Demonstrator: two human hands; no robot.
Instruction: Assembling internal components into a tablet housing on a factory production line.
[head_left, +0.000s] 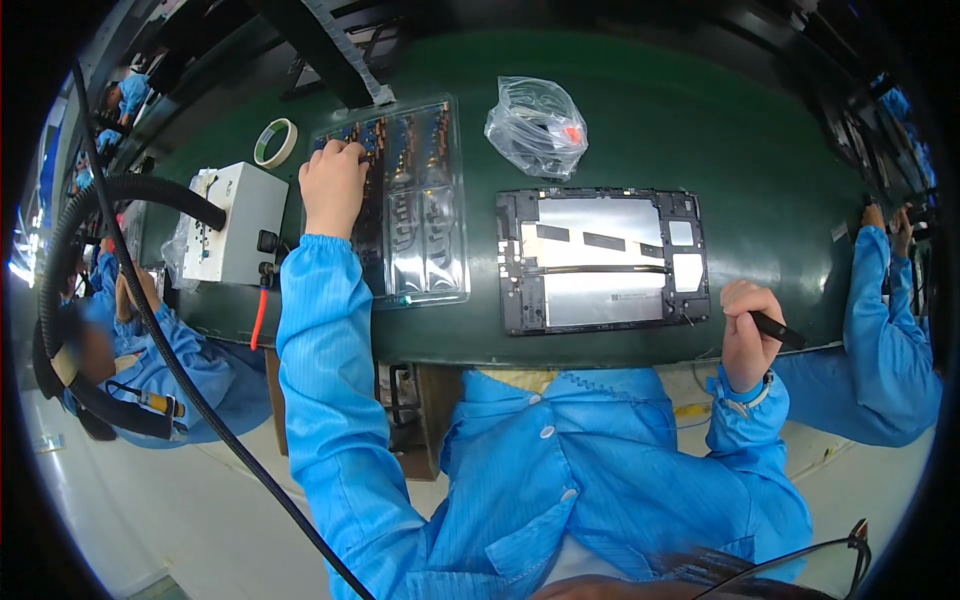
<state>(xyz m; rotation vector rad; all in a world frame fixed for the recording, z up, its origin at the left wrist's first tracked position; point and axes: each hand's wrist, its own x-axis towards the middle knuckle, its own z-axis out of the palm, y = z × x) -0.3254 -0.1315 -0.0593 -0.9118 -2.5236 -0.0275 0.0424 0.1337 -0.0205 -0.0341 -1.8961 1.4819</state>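
My left hand (334, 188) reaches over a clear plastic tray (463, 205), fingers bent down at its upper left part. Rows of small dark circuit parts with orange bits (402, 145) lie in the tray's pockets. My fingertips and whatever they pinch are hidden. My right hand (750, 325) is closed around a black stick-shaped tool handle (778, 331) near the front edge. Just left of that hand lies an opened tablet (600, 295), with a silver inner plate, dark strips and a black frame. The right hand is apart from it.
Behind the tablet lies a clear plastic bag (540, 125) with a red spot. A white box (238, 222) with a black hose (130, 186) and a tape roll (275, 142) stand left on the green table (640, 110). Co-workers in blue (880, 340) sit on both sides.
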